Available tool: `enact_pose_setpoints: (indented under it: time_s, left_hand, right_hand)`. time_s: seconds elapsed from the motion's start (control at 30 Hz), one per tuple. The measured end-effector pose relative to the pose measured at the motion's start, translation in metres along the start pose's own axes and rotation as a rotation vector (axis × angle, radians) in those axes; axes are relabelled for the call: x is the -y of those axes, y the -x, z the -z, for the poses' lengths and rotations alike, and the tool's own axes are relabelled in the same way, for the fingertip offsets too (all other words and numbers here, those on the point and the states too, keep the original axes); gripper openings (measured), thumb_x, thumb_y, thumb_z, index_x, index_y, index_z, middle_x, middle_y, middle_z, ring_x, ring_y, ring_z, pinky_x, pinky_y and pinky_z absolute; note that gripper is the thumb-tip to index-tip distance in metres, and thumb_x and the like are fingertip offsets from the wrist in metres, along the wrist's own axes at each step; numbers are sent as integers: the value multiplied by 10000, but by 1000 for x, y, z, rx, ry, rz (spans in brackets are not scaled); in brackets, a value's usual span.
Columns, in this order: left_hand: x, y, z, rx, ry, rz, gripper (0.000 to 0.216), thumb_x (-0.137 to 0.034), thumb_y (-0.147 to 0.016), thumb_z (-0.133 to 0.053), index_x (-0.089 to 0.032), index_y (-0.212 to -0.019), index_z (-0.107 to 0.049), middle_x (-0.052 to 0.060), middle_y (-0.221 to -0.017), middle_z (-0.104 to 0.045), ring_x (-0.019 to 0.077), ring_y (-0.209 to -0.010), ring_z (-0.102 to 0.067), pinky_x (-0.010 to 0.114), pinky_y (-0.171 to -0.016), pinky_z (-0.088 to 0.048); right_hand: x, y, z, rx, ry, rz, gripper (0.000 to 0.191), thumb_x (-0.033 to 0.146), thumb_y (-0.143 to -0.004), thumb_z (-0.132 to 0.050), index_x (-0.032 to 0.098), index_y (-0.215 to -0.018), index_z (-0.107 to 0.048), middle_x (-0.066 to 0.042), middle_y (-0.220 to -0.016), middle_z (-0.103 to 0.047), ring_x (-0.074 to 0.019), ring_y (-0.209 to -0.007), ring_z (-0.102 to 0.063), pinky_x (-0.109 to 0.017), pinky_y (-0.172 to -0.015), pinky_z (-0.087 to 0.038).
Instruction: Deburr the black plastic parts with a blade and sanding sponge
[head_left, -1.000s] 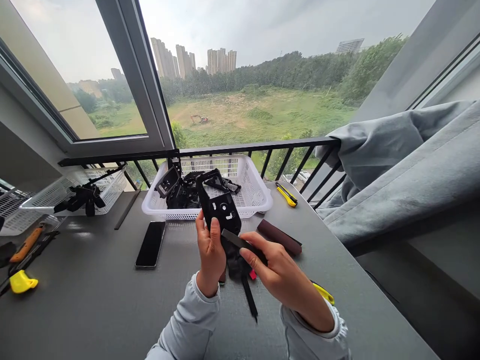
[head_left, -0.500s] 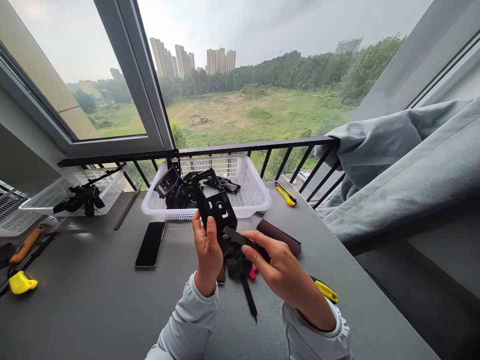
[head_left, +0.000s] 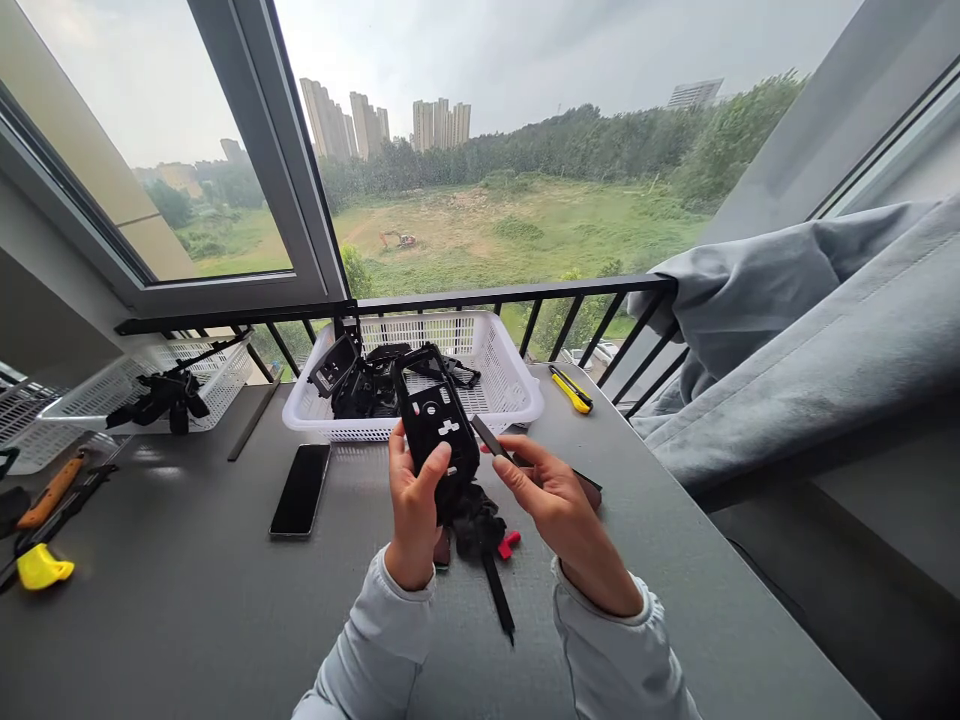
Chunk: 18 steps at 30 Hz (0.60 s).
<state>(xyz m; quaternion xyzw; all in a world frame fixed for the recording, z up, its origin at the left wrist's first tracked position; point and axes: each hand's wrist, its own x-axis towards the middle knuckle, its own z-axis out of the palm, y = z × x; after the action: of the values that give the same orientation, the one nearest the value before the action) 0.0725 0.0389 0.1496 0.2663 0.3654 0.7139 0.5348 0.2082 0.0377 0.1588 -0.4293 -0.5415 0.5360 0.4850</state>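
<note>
My left hand point(head_left: 414, 505) grips a black plastic housing point(head_left: 427, 425) with several cutouts, held upright with the thumb across its face. In my right hand point(head_left: 551, 505) a flat dark grey strip, like a file point(head_left: 489, 436), is pinched between thumb and fingers. Its tip is at the housing's right edge; I cannot tell whether they touch. Beneath my hands lie a clump of black material point(head_left: 474, 522), a small red piece point(head_left: 509, 545) and a thin black stick point(head_left: 499, 600). A brown rolled sheet point(head_left: 589, 490) is mostly hidden behind my right hand.
A white basket point(head_left: 517, 412) of black plastic parts stands at the back, against the railing point(head_left: 517, 293). To the left are a phone point(head_left: 300, 490), another basket point(head_left: 225, 385), an orange-handled tool point(head_left: 51, 492) and a yellow object point(head_left: 45, 567). A yellow utility knife point(head_left: 571, 390) lies back right.
The housing has turned and sits more upright. My right hand has moved slightly up, bringing the strip from the housing's lower face to its right edge. A second yellow-handled tool is now hidden.
</note>
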Motion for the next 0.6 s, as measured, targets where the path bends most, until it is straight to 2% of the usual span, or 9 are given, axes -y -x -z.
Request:
enact_pose_setpoints:
  time_s: [0.07, 0.13, 0.23, 0.3, 0.43, 0.53, 0.6]
  left_hand:
    - [0, 1, -2, -27, 19, 8, 497, -350, -688, -748, -242, -1135, -558, 7, -922, -711, 179, -782, -692, 293, -729, -546]
    - [0, 2, -4, -67, 22, 19, 441, -372, -726, -708, -230, -1122, -575, 12, -924, -710, 175, -785, -693, 277, -714, -542]
    - [0, 4, -7, -91, 36, 40, 416, -433, -755, -677, -219, -1098, -576, 13, -902, -707, 171, -769, -693, 269, -692, -539]
    - [0, 4, -7, -31, 36, 54, 471, -437, -713, -729, -226, -1096, -555, 8, -890, -705, 175, -753, -693, 284, -696, -544]
    - [0, 4, -4, 51, -17, 51, 574, -316, -632, -820, -243, -1118, -522, 0, -909, -702, 180, -786, -694, 303, -756, -541]
    - [2, 2, -2, 14, -28, 16, 513, -324, -674, -782, -242, -1113, -530, 7, -938, -698, 176, -818, -687, 312, -802, -530]
    - [3, 0, 0, -21, -51, -15, 466, -350, -700, -755, -238, -1100, -545, 10, -955, -692, 178, -857, -681, 315, -836, -518]
  right_hand:
    - [-2, -3, -4, 25, -67, -29, 390, 542, -773, -665, 197, -952, -633, 68, -518, -467, -66, -383, -294, -208, -350, -242]
    - [-2, -4, -8, 21, -109, -22, 397, 544, -759, -681, 200, -951, -629, 65, -554, -476, -52, -385, -257, -208, -343, -195]
    - [0, -3, -12, -27, -137, 23, 376, 512, -752, -706, 206, -959, -632, 64, -587, -465, -46, -403, -244, -208, -348, -177]
    - [1, -2, -14, -29, -156, 29, 387, 519, -755, -702, 206, -970, -627, 81, -535, -412, -52, -397, -249, -207, -350, -193]
    - [0, -4, -13, -6, -108, 3, 411, 547, -753, -690, 202, -968, -627, 94, -466, -379, -70, -372, -299, -214, -345, -237]
    - [-3, -4, -10, -46, 15, 51, 345, 499, -792, -662, 204, -970, -649, 62, -502, -463, -108, -431, -428, -226, -384, -320]
    - [-3, -1, -7, -94, 122, 129, 276, 442, -833, -627, 214, -984, -664, 20, -602, -571, -147, -553, -541, -242, -462, -404]
